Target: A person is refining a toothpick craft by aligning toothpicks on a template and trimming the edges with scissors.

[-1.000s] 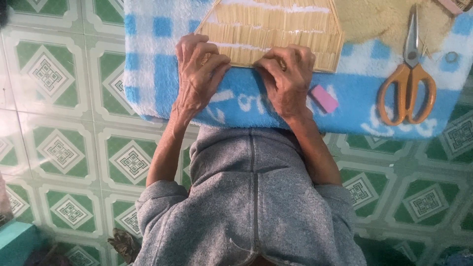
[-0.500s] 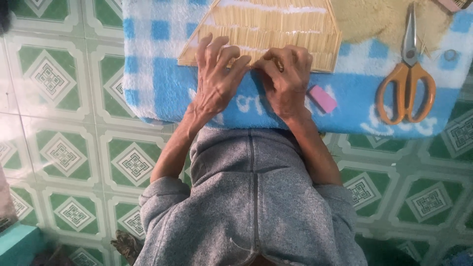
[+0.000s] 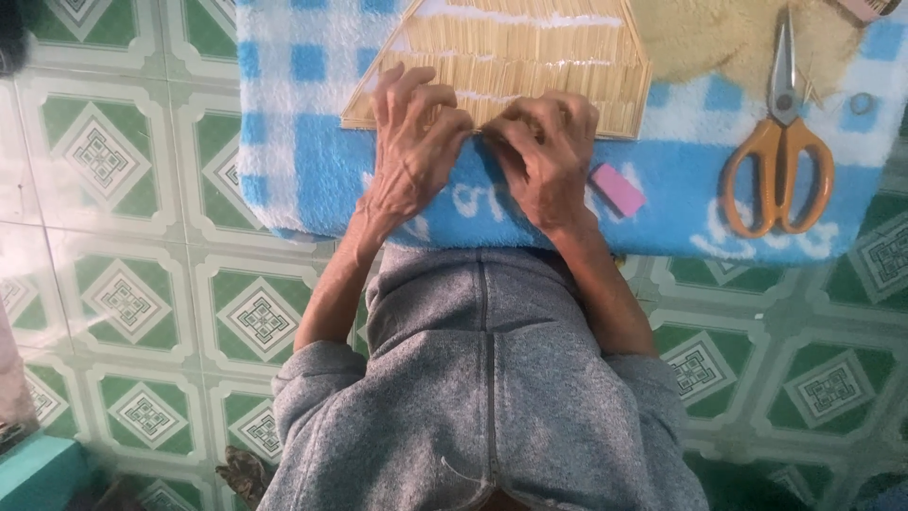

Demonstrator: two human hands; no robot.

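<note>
The left hand (image 3: 411, 142) and right hand (image 3: 547, 151) meet fingertip to fingertip, pinched together on the near edge of a woven bamboo-stick panel (image 3: 530, 57); the panel lies flat on a blue-and-white checked towel (image 3: 284, 123); a pink eraser (image 3: 618, 188) sits just beside the right hand; orange-handled scissors (image 3: 780, 142) lie farther right.

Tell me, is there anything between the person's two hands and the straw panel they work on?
Nothing visible is. The left hand and the right hand both rest directly on the lower edge of the straw panel. The pink eraser and orange scissors lie apart, to the right.
</note>
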